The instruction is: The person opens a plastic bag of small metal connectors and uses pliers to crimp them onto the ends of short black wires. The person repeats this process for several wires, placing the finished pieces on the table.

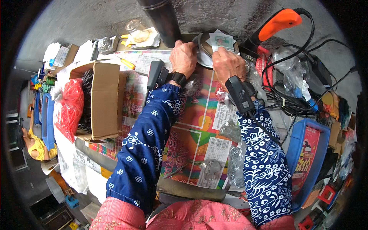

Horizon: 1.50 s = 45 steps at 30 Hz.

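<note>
At the upper centre of the frame, a round, brown-rimmed dish [206, 46] is topped by a white paper slip with a pale-green panel [223, 42]. The slip's lower edge is overlapped by the bent fingers of the right hand [229, 66]; whether it is pinched cannot be told. The left hand [183, 58] is curled beside a thick black cylinder [163, 23], and anything grasped within is hidden. A brown cardboard box [105, 101] is seen at left.

Passable: lane between left sleeve [143, 149] and right sleeve [266, 165], over printed sheet [188, 115]; plastic bags [235, 165] clutter its right side. Blocked: cardboard box [107, 103] left, black pipe [163, 19] just beyond left hand [183, 57], cable tangle [281, 105] and blue tray [324, 140] right.
</note>
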Available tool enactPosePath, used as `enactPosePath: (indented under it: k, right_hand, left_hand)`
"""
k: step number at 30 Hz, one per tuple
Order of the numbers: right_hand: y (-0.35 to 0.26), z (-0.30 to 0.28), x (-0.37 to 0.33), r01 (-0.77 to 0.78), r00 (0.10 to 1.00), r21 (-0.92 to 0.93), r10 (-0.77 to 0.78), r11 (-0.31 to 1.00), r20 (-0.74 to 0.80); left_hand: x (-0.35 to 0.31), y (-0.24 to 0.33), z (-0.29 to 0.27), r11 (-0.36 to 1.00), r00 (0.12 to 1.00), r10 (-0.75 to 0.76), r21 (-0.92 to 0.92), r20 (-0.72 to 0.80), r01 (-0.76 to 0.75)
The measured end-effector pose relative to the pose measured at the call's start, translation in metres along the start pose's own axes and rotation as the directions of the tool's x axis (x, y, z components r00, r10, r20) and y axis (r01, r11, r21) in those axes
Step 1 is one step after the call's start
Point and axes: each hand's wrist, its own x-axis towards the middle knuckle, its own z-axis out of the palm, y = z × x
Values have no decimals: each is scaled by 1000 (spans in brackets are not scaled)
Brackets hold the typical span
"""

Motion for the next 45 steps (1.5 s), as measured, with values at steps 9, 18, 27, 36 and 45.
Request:
enactPosePath:
  k: [9,18,27,36,45]
  right_hand:
    - [-1,5,0,-3,999,-16,2,1000,-49]
    - [-1,1,-3,12,1000,-15,-12,1000,-6]
    - [-4,-24,-1,-67,997,250,59,966,41]
    - [-26,-85,-3,-442,894,836,231,325,383]
    - [-45,-140,-40,-139,990,854,50,502,131]
  left_hand:
    - [19,5,11,992,999,26,128,-35,-21]
    - [10,3,8,969,991,137,208,9,-136]
    - [-9,1,-54,689,935,-188,-638,301,344]
    - [-72,53,-131,130,760,-32,-752,649,647]
    - [-118,72,-163,62,699,-4,-698,715,714]
